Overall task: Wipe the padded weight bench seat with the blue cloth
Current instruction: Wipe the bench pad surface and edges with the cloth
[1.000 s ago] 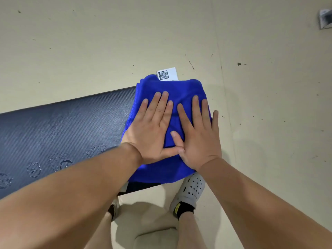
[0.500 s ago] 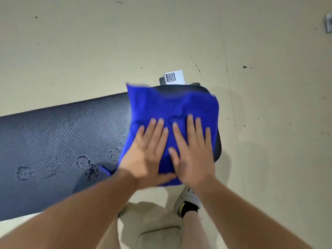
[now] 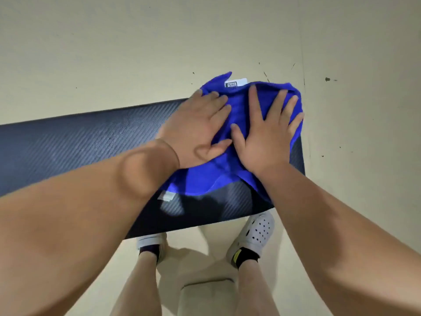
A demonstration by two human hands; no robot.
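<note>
Palms are pressing flat on the blue cloth (image 3: 211, 176), which is lying bunched over the right-hand end of the padded bench seat (image 3: 79, 137). The left hand (image 3: 196, 131) is resting on the cloth's left part with straight, slightly parted fingers pointing away from the person; its outer edge is reaching over onto the bare dark pad, and its fingertips are blurring a little. The right hand (image 3: 264, 137) is lying just beside it, fingers straight and fanned wide, the tips reaching close to the cloth's far right corner. The two thumbs are pointing toward each other and sitting very close, though whether they are touching is impossible to tell. Neither hand is curling round or pinching the fabric. The cloth's far edge is rumpling up at the bench's far side, where a white printed label (image 3: 235, 83) is showing just beyond it, and a small white tag (image 3: 167, 196) is peeking out at the cloth's near left edge. A strip of woven-patterned pad is lying uncovered between the cloth and the near edge. Below, on the beige floor (image 3: 136, 53), a white perforated clog (image 3: 257, 231) and a second white shoe (image 3: 150, 240) are standing apart.
</note>
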